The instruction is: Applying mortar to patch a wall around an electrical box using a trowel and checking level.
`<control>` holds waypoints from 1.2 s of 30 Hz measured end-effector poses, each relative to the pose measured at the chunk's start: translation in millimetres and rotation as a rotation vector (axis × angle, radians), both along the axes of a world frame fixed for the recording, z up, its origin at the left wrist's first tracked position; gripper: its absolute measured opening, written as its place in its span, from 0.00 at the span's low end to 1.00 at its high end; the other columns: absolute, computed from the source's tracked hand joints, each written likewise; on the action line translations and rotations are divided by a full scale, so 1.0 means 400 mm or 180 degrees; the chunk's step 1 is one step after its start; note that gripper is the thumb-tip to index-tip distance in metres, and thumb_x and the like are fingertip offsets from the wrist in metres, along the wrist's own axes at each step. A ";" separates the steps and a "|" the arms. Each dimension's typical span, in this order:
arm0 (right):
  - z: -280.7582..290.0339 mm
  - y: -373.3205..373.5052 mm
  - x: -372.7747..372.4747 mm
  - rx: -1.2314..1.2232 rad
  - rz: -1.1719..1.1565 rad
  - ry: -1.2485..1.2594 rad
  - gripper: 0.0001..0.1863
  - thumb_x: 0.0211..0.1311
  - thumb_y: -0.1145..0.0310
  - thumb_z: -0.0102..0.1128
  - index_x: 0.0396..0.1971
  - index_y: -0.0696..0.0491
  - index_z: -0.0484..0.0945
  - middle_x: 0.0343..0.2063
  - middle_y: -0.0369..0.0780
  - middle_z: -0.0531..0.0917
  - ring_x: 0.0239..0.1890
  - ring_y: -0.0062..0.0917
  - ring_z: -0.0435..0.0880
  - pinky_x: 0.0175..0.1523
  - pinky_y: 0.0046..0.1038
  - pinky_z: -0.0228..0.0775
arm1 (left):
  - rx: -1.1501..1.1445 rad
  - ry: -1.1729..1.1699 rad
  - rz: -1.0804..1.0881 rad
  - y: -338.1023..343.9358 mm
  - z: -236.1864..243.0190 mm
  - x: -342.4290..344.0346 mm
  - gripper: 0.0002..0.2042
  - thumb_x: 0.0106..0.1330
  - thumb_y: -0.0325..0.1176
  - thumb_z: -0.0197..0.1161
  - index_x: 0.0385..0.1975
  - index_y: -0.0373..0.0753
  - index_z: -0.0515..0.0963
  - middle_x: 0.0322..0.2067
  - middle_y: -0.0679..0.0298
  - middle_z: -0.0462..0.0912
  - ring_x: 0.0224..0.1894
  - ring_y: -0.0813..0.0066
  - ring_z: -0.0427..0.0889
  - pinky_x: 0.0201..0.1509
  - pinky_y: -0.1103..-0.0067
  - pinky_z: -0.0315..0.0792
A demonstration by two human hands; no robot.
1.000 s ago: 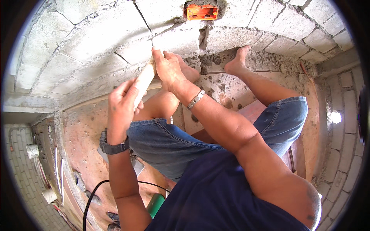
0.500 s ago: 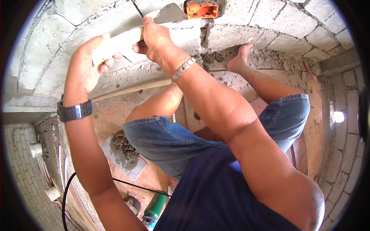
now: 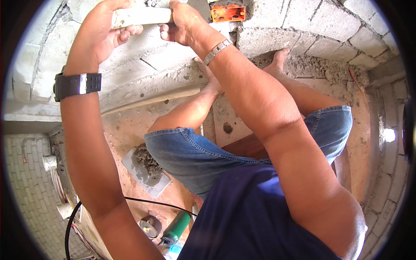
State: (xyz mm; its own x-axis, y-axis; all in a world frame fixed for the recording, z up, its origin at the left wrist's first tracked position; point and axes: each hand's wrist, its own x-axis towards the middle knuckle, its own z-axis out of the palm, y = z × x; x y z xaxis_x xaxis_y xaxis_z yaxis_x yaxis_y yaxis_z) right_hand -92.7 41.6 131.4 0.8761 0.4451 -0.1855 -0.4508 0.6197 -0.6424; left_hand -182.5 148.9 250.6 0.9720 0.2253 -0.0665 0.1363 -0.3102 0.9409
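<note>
Both hands, left (image 3: 102, 32) and right (image 3: 182, 24), grip the pale handle (image 3: 141, 16)

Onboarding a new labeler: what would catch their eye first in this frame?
Both hands, left hand and right hand, grip a pale flat tool pressed against the grey block wall at the top. Just right of them an orange electrical box sits recessed in the wall. Lower left, a board with a mortar heap lies on the floor.

A building site: bare grey block wall (image 3: 303, 26), mortar heap (image 3: 147, 159), angle grinder (image 3: 175, 228).
</note>
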 end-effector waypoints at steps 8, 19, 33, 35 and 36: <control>0.062 -0.021 0.051 -0.0112 0.0476 -0.0354 0.10 0.64 0.63 0.47 0.24 0.50 0.70 0.13 0.33 0.69 0.10 0.18 0.65 0.12 0.22 0.55 | 0.0527 0.0001 -0.0258 -0.004 0.092 0.056 0.12 0.64 0.37 0.56 0.38 0.33 0.74 0.26 0.62 0.80 0.21 0.84 0.79 0.21 0.93 0.73; 0.209 -0.012 -0.044 0.0003 0.0733 -0.1255 0.16 0.66 0.60 0.40 0.28 0.56 0.70 0.15 0.39 0.73 0.11 0.22 0.70 0.14 0.25 0.65 | 0.2885 -0.1247 -0.0778 -0.039 0.226 -0.140 0.19 0.65 0.40 0.53 0.52 0.35 0.72 0.30 0.64 0.81 0.24 0.86 0.78 0.22 0.89 0.71; -0.206 -0.008 -0.359 0.0360 0.0441 0.1170 0.21 0.60 0.51 0.60 0.23 0.53 0.67 0.16 0.37 0.71 0.14 0.25 0.71 0.19 0.30 0.68 | 0.0319 0.0133 0.0378 -0.105 -0.419 -0.520 0.23 0.66 0.26 0.48 0.62 0.34 0.62 0.39 0.57 0.78 0.29 0.81 0.77 0.30 0.83 0.73; -0.200 -0.004 -0.366 -0.0033 0.0570 0.0958 0.21 0.57 0.51 0.64 0.25 0.53 0.69 0.17 0.38 0.73 0.15 0.25 0.73 0.20 0.28 0.69 | -0.0562 -0.0003 0.0321 -0.118 -0.431 -0.532 0.24 0.66 0.26 0.49 0.63 0.33 0.60 0.38 0.57 0.78 0.29 0.80 0.78 0.30 0.83 0.74; -0.187 0.005 -0.367 0.0002 0.0677 0.0850 0.21 0.57 0.51 0.64 0.25 0.53 0.69 0.17 0.38 0.73 0.15 0.25 0.73 0.20 0.28 0.69 | -0.1418 0.0050 0.0348 -0.125 -0.435 -0.544 0.25 0.65 0.26 0.50 0.64 0.33 0.58 0.38 0.57 0.78 0.29 0.79 0.78 0.29 0.82 0.74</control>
State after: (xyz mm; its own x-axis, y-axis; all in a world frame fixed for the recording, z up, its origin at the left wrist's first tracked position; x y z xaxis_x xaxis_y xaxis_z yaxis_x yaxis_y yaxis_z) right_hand -239.5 43.6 56.6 0.6841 0.6128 -0.3956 -0.7223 0.4940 -0.4839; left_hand -400.0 98.8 76.5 0.9423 0.2725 -0.1946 0.1609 0.1413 0.9768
